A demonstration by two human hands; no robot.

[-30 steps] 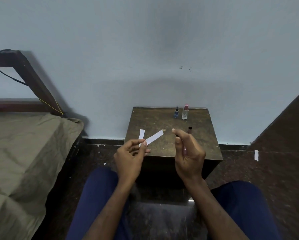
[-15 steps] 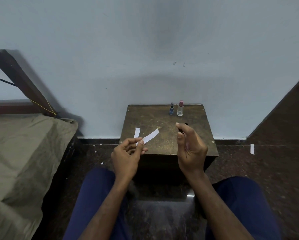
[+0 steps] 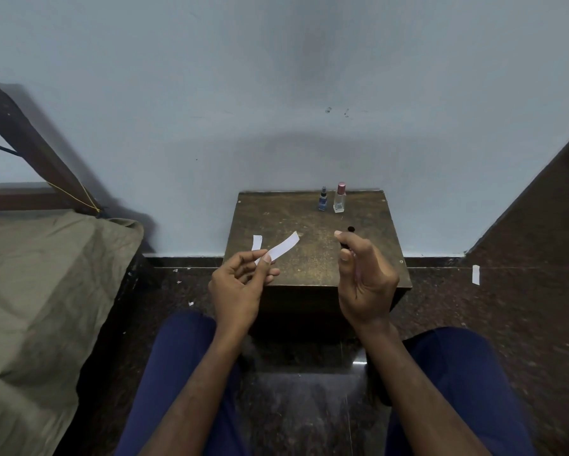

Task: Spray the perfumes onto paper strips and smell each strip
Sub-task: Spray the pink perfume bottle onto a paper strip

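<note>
My left hand (image 3: pixel 240 287) pinches a white paper strip (image 3: pixel 284 246) between thumb and fingers; the strip points up and right over the small brown table (image 3: pixel 312 268). My right hand (image 3: pixel 363 284) holds a small dark perfume bottle (image 3: pixel 349 232), with the forefinger on its top; most of the bottle is hidden by the fingers. A second paper strip (image 3: pixel 257 242) lies on the table behind my left hand. At the table's back edge stand a small blue spray bottle (image 3: pixel 323 200) and a clear bottle with a pink cap (image 3: pixel 339 199).
A bed with an olive cover (image 3: pixel 43 291) and a dark wooden frame (image 3: pixel 29 139) fills the left. My knees in blue trousers (image 3: pixel 178 373) are below the table. Another paper strip (image 3: pixel 475 274) and small paper scraps lie on the dark floor. A wall stands behind the table.
The view has shifted a little. Both hands keep their hold; the right hand's forefinger has stayed on the bottle's top, close to the strip.
</note>
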